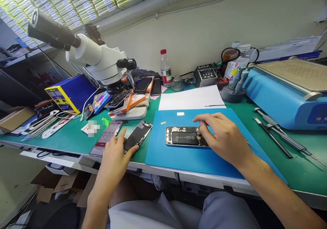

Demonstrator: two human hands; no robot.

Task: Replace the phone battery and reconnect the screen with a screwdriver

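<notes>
- The right hand (224, 138) rests on the right end of an opened phone (185, 136), fingers curled down onto its exposed insides; whether the fingertips pinch anything cannot be told.
- The phone lies flat on a blue mat (194, 157), near the middle of the green surface (301, 167), its black battery showing.
- The left hand (116, 154) lies at the near edge of the surface, fingers spread and loose — thumb and forefinger touching the near end of a detached screen (138, 135), not closed around it.
- Just left of that screen lies a second phone (106, 137) with its display lit.
- Two small yellowish bits (162, 123) sit on the mat beyond the opened phone.
- A white sheet (190, 99) lies just beyond the mat, with a thin tool on it.
- Far left stands a microscope (99, 60); beside it a blue and yellow box (73, 93).
- On the right sits a blue machine (286, 93), with long screwdrivers (274, 132) on the surface in front — well apart from the hand.
- A bottle (166, 69) stands by the far wall.
</notes>
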